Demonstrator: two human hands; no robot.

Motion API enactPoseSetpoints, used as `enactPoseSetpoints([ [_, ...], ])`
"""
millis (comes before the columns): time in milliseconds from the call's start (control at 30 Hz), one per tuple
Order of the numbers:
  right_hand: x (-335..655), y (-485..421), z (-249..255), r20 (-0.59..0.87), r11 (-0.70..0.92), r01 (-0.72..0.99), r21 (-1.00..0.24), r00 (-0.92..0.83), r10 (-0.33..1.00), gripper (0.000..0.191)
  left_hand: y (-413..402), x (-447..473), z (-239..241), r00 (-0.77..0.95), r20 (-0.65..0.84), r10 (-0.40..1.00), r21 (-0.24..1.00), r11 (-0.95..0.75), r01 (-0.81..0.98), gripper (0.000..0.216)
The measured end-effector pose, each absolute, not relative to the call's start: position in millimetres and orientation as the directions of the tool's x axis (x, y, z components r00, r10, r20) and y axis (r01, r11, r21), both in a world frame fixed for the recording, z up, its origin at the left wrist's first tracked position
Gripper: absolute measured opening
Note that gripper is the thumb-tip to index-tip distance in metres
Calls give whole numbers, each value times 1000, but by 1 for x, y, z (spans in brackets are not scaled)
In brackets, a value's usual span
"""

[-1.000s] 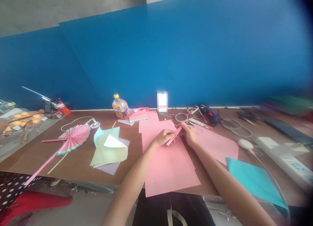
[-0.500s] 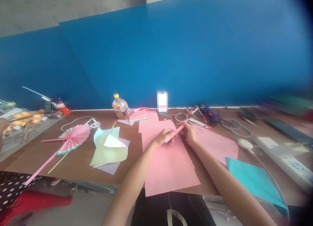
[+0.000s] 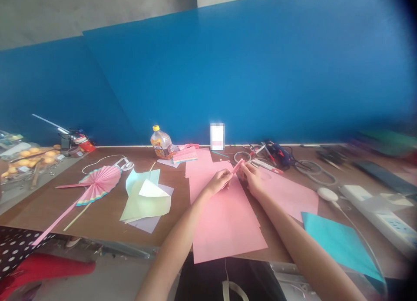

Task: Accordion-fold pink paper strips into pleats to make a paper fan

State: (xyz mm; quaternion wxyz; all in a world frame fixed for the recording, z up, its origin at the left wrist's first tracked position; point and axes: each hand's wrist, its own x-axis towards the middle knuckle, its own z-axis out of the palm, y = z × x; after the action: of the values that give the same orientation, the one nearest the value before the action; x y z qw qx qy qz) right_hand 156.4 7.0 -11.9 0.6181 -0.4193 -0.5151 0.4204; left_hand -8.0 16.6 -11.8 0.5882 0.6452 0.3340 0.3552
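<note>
A narrow folded pink paper strip [image 3: 237,167] is pinched between my left hand [image 3: 219,182] and my right hand [image 3: 250,178], just above a large pink sheet [image 3: 224,223] lying on the brown table [image 3: 104,214]. The strip tilts up towards the far right, its upper end poking out past my fingers. Both hands have their fingers closed on it. More pink sheets [image 3: 289,194] lie under and to the right of my right hand.
A pleated pink paper fan [image 3: 97,184] with a long stick lies at the left, pale green and white sheets [image 3: 145,199] beside it. A drink bottle [image 3: 160,143], scissors, cables and a glue gun [image 3: 276,151] sit by the blue wall. A teal sheet [image 3: 339,244] and a power strip [image 3: 381,212] are at the right.
The pink strip has been drawn in between my hands, so less of it shows and it tilts more steeply. My hands have stayed over the large pink sheet.
</note>
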Motion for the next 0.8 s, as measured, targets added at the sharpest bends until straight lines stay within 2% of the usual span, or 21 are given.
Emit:
enactPoseSetpoints([
  [300, 158, 10, -14, 279, 283, -89, -955, 57, 959, 38, 15, -9, -9, 540, 74, 838, 997, -73, -22, 45],
  [433, 160, 11, -18, 266, 271, -96, -958, 57, 962, 37, 15, -9, -10, 513, 60, 856, 997, -79, 15, 45],
  [500, 160, 11, -18, 259, 265, -94, -960, 66, 964, 33, 14, -8, -12, 474, 93, 875, 987, -146, 75, 44],
  [600, 159, 10, -17, 241, 243, -85, -966, 35, 970, 21, 13, -5, -15, 406, 242, 881, 915, -347, 207, 44],
  [700, 158, 9, -14, 215, 210, -94, -973, -45, 976, 24, 12, -3, -17, 428, 323, 844, 841, -463, 280, 44],
  [800, 157, 8, -11, 203, 185, -141, -972, -122, 972, 30, 11, -3, -17, 441, 329, 835, 823, -483, 300, 43],
])
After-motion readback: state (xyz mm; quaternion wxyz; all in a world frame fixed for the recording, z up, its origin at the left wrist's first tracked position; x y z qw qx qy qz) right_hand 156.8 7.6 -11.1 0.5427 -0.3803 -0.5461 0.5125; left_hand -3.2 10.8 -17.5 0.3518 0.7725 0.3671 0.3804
